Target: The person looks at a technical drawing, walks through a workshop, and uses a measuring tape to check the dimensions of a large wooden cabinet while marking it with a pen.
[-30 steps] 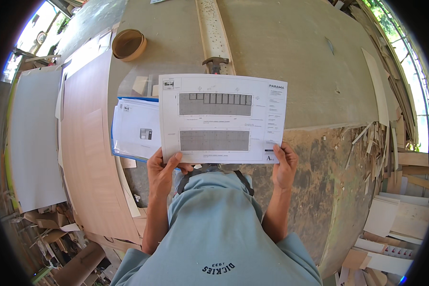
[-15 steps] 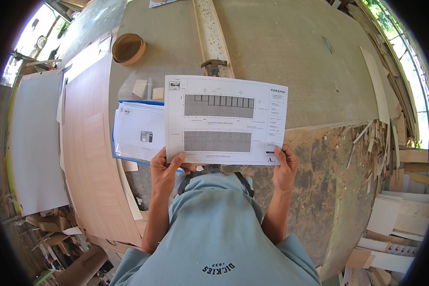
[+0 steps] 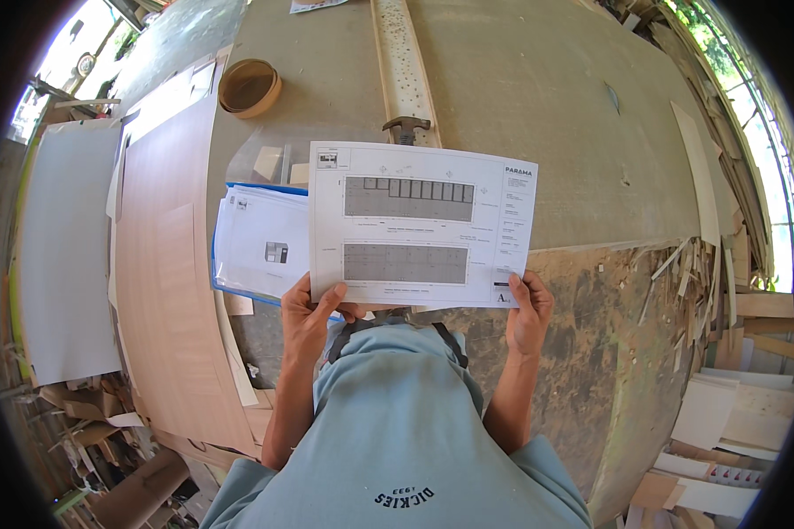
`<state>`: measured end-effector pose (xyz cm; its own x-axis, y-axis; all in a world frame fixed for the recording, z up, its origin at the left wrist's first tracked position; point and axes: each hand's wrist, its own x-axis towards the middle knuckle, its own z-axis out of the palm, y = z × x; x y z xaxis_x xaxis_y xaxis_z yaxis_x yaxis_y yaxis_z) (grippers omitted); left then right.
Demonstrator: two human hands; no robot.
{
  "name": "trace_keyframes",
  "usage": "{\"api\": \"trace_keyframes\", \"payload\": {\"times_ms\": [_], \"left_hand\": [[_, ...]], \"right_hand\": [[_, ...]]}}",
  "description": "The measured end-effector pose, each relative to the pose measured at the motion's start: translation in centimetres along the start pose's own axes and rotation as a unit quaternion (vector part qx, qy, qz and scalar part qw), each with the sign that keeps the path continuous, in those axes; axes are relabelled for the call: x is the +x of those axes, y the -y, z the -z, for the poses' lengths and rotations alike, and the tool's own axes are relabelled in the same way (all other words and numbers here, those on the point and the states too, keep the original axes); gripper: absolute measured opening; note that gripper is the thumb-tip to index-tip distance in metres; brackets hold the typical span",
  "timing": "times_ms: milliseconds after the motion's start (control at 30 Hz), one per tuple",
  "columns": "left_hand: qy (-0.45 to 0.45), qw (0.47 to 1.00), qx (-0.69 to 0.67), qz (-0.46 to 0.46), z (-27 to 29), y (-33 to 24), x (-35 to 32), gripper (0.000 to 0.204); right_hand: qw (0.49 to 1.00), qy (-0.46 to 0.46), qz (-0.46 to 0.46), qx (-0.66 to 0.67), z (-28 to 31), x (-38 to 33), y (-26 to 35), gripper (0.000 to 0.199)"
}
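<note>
A white sheet with printed technical drawings (image 3: 415,231) is held up flat in front of me. My left hand (image 3: 307,309) grips its lower left corner, thumb on top and fingers underneath. At the lower right corner, my right hand (image 3: 529,309) pinches it the same way. Partly covered by the sheet, a blue folder (image 3: 216,264) lies open on the left with a stack of papers (image 3: 260,242) in it. Just beyond the sheet's upper edge shows the head of a claw hammer (image 3: 407,124); its handle is mostly hidden.
A roll of brown edging strip (image 3: 250,88) rests on the large worktable (image 3: 520,106), left of a long pale board (image 3: 403,53) dotted with specks. Wood panels (image 3: 172,291) line the left side. Offcuts and thin strips (image 3: 679,273) are piled on the right.
The view has shifted slightly, so the table's things sit a little further right and lower. Both hands keep their hold on the sheet, which has barely moved.
</note>
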<state>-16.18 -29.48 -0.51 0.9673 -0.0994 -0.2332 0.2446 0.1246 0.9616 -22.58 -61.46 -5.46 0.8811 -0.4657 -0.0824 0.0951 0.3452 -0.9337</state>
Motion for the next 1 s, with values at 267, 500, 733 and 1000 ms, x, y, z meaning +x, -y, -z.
{"api": "trace_keyframes", "payload": {"times_ms": [267, 500, 733, 1000], "left_hand": [[-0.006, 1.000, -0.006, -0.002, -0.13, 0.04, -0.23, 0.027], [-0.008, 1.000, -0.010, -0.008, -0.10, 0.15, -0.16, 0.028], [-0.013, 1.000, -0.002, -0.011, -0.22, 0.08, -0.12, 0.029], [-0.018, 1.000, -0.004, -0.009, -0.10, 0.25, -0.04, 0.027]], "right_hand": [[1.000, 0.010, -0.004, -0.005, 0.02, 0.31, 0.19, 0.016], [1.000, 0.011, -0.010, 0.002, -0.22, 0.40, 0.48, 0.017], [1.000, 0.013, -0.009, 0.003, -0.11, 0.34, 0.41, 0.018], [1.000, 0.009, -0.004, -0.009, -0.03, 0.25, 0.23, 0.018]]}}
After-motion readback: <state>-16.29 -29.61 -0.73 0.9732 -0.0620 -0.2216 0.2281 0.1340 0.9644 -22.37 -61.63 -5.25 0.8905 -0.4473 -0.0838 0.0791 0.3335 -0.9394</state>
